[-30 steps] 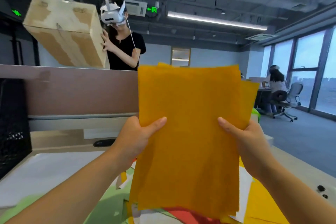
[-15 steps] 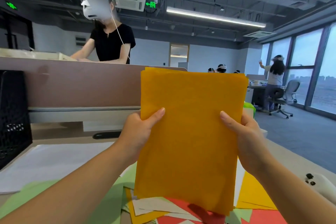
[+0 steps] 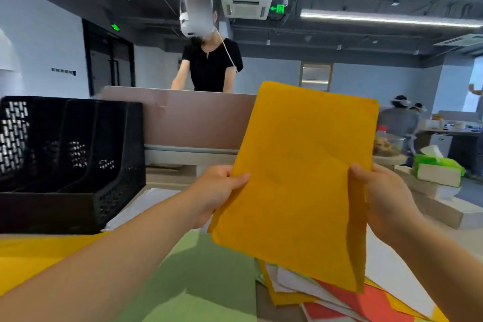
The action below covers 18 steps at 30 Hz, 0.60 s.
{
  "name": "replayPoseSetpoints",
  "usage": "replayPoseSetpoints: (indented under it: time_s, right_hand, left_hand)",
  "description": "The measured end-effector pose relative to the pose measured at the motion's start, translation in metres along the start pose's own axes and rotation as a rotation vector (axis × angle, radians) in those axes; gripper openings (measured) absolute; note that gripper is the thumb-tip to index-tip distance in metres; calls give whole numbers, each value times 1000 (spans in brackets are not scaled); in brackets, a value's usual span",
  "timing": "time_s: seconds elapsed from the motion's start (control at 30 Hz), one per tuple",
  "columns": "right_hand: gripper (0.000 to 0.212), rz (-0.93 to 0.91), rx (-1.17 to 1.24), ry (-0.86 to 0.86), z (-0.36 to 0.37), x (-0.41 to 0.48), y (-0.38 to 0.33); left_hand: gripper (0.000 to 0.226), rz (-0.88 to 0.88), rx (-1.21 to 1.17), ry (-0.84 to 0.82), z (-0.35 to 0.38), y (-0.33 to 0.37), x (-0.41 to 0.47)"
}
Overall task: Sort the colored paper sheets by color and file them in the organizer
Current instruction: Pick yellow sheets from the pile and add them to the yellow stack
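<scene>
Organizer (image 3: 122,191) left of orange sheets (image 3: 300,178)

The stack of rectangular orange-yellow paper sheets (image 3: 300,178) looks matt and slightly fibrous, with faint creases and a soft, uneven lower edge. The black file organizer of perforated mesh plastic (image 3: 117,198) has a dull finish with only a weak sheen on its solid dividers. The loose paper on the smooth brownish counter (image 3: 264,303) is just as matt: a flat pale green paper sheet (image 3: 203,269), a yellow paper sheet (image 3: 39,251), red paper sheets (image 3: 366,303) and white paper sheets (image 3: 397,277). The brown partition panel (image 3: 188,117) looks like smooth matt laminate with a light scuff.
</scene>
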State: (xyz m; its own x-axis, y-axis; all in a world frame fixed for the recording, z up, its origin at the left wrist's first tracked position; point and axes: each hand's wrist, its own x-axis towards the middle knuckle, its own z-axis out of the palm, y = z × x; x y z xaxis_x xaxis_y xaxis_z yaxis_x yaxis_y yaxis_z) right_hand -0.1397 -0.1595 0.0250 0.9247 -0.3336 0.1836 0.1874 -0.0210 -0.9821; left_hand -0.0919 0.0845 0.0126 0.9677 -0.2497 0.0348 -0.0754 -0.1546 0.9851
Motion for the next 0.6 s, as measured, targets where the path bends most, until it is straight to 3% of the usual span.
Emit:
replayPoseSetpoints:
  time_s: [0.27, 0.47, 0.6]
  right_hand:
    - [18, 157, -226, -450, 157, -19, 32]
    - [15, 215, -236, -730, 278, -69, 49]
    - [10, 245, -394, -900, 319, -99, 69]
  left_hand:
    - [15, -102, 48, 369, -151, -20, -100]
    - [17, -341, 112, 618, -244, -52, -194]
    - [22, -529, 214, 668, -276, -83, -238]
